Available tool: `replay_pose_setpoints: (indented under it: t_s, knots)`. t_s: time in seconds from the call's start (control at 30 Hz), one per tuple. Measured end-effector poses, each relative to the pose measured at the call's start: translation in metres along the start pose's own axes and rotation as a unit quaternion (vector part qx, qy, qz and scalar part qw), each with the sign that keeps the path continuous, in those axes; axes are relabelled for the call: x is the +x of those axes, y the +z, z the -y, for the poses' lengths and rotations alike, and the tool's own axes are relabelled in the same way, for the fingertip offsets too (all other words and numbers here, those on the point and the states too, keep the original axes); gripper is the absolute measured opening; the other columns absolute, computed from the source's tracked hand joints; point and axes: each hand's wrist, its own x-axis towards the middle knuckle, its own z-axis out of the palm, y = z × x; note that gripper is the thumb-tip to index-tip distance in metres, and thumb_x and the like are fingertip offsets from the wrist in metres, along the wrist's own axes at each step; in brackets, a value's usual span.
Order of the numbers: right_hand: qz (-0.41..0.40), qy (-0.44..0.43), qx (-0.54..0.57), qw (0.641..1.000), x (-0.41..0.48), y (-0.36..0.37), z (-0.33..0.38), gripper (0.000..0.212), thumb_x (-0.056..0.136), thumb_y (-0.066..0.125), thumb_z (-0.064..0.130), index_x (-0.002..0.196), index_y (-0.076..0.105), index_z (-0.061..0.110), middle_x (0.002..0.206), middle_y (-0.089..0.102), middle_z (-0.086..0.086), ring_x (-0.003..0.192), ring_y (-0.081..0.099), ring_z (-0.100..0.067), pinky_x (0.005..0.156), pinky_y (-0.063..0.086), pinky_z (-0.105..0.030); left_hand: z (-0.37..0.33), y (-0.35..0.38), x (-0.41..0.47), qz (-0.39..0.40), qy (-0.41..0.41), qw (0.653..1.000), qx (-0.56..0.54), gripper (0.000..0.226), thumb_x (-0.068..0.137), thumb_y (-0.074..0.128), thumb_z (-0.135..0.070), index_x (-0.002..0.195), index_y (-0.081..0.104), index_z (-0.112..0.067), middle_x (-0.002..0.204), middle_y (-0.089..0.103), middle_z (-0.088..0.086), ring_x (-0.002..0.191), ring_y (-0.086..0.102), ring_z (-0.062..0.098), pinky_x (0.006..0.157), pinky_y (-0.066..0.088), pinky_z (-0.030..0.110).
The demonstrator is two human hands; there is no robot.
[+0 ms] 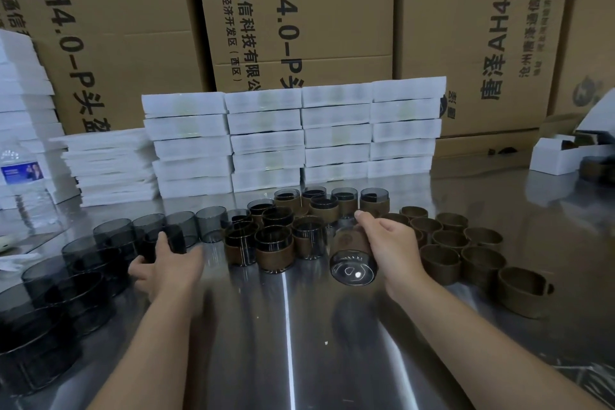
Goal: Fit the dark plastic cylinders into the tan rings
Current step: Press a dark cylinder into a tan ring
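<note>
So the right hand is wrapped around a dark cylinder that already sits inside a tan ring, tipped over so its clear base faces the camera, held just above the shiny metal table. The left hand is over on the other side, fingers closed on a bare dark cylinder at the edge of the loose dark cylinders that curve along the left of the table. Between the hands there's a cluster of finished cylinder-in-ring pieces standing upright, packed close together. Empty tan rings sit in a bunch to the right, well apart from the dark ones. Behind it all are stacks of white boxes and big cardboard cartons, plus a water bottle far left.
</note>
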Motion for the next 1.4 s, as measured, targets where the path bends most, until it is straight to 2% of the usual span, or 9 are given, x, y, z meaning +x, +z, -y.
replay_pose_setpoints:
  t_s: [0.2, 0.5, 0.63, 0.73, 0.83, 1.03, 1.23, 1.33, 1.4]
  knots:
    - [-0.018, -0.015, -0.035, 0.999, 0.004, 0.000, -0.005, 0.046, 0.085, 0.064, 0.040, 0.080, 0.066, -0.005, 0.067, 0.061, -0.013, 0.070, 0.060, -0.027, 0.072, 0.054, -0.044, -0.001, 0.000, 0.009, 0.002, 0.011, 0.999, 0.032, 0.060, 0.086, 0.064, -0.028, 0.141, 0.040, -0.028, 0.155, 0.009, 0.013, 0.134, 0.023, 0.039, 0.108, 0.029, 0.045]
    - [-0.029, -0.073, -0.132, 0.988, -0.002, -0.001, -0.004, 0.023, 0.085, 0.063, 0.038, 0.073, 0.061, 0.019, 0.066, 0.061, 0.009, 0.069, 0.056, -0.007, 0.056, 0.036, -0.023, 0.001, -0.004, 0.000, -0.010, 0.072, 0.996, 0.058, 0.036, 0.080, 0.078, -0.023, 0.106, 0.053, -0.014, 0.148, 0.027, 0.017, 0.131, 0.032, 0.040, 0.103, 0.036, 0.048]
    - [-0.012, -0.075, -0.137, 0.988, -0.004, -0.001, -0.002, 0.017, 0.085, 0.064, 0.031, 0.075, 0.060, 0.018, 0.070, 0.061, 0.007, 0.069, 0.055, -0.008, 0.057, 0.037, -0.023, 0.002, -0.006, -0.003, -0.016, 0.094, 0.994, 0.053, 0.025, 0.079, 0.076, -0.024, 0.079, 0.052, -0.017, 0.114, 0.061, 0.016, 0.104, 0.054, 0.037, 0.081, 0.046, 0.042]
    - [0.037, -0.089, -0.156, 0.983, -0.008, 0.001, -0.001, 0.010, 0.085, 0.065, 0.026, 0.078, 0.061, 0.019, 0.071, 0.059, 0.006, 0.070, 0.054, -0.009, 0.060, 0.041, -0.022, 0.002, -0.005, -0.009, -0.012, 0.103, 0.994, 0.031, 0.026, 0.078, 0.074, -0.024, 0.070, 0.050, -0.020, 0.086, 0.065, 0.008, 0.076, 0.058, 0.029, 0.062, 0.040, 0.031]
    - [0.086, -0.107, -0.193, 0.972, -0.014, 0.005, -0.003, 0.006, 0.082, 0.066, 0.025, 0.080, 0.061, 0.021, 0.071, 0.054, 0.007, 0.066, 0.051, -0.008, 0.060, 0.042, -0.022, -0.003, -0.006, -0.018, -0.026, 0.112, 0.993, 0.009, 0.025, 0.077, 0.074, -0.027, 0.070, 0.052, -0.019, 0.074, 0.058, -0.001, 0.063, 0.049, 0.016, 0.053, 0.031, 0.027]
    - [0.148, -0.175, -0.239, 0.944, -0.023, 0.010, -0.005, 0.010, 0.084, 0.068, 0.020, 0.090, 0.062, 0.023, 0.080, 0.055, 0.005, 0.068, 0.046, -0.003, 0.061, 0.038, -0.010, -0.023, -0.007, -0.032, -0.049, 0.190, 0.978, -0.068, 0.028, 0.076, 0.077, -0.032, 0.080, 0.051, -0.024, 0.102, 0.061, 0.004, 0.086, 0.055, 0.023, 0.068, 0.038, 0.033]
    - [0.196, -0.182, -0.226, 0.937, -0.028, 0.010, -0.003, 0.022, 0.084, 0.068, 0.017, 0.095, 0.060, 0.034, 0.092, 0.060, 0.007, 0.066, 0.057, 0.009, 0.057, 0.040, -0.002, -0.033, 0.006, -0.063, 0.010, 0.269, 0.944, -0.191, 0.039, 0.074, 0.081, -0.032, 0.097, 0.049, -0.030, 0.098, 0.060, -0.007, 0.087, 0.059, 0.008, 0.070, 0.042, 0.020]
    - [0.198, -0.158, -0.195, 0.947, -0.027, 0.011, -0.002, 0.021, 0.088, 0.064, 0.017, 0.095, 0.061, 0.036, 0.090, 0.066, 0.014, 0.080, 0.063, 0.000, 0.068, 0.044, -0.005, -0.034, 0.012, -0.081, 0.043, 0.318, 0.918, -0.235, 0.056, 0.073, 0.083, -0.031, 0.112, 0.042, -0.035, 0.106, 0.058, -0.016, 0.094, 0.057, -0.008, 0.079, 0.042, 0.015]
    - [0.213, -0.122, -0.151, 0.958, -0.026, 0.012, -0.001, 0.018, 0.093, 0.057, 0.012, 0.099, 0.062, 0.028, 0.098, 0.066, 0.010, 0.093, 0.065, -0.005, 0.077, 0.048, -0.012, -0.033, 0.017, -0.090, 0.086, 0.343, 0.906, -0.233, 0.071, 0.073, 0.084, -0.030, 0.125, 0.037, -0.037, 0.118, 0.056, -0.014, 0.105, 0.057, -0.003, 0.089, 0.046, 0.022]
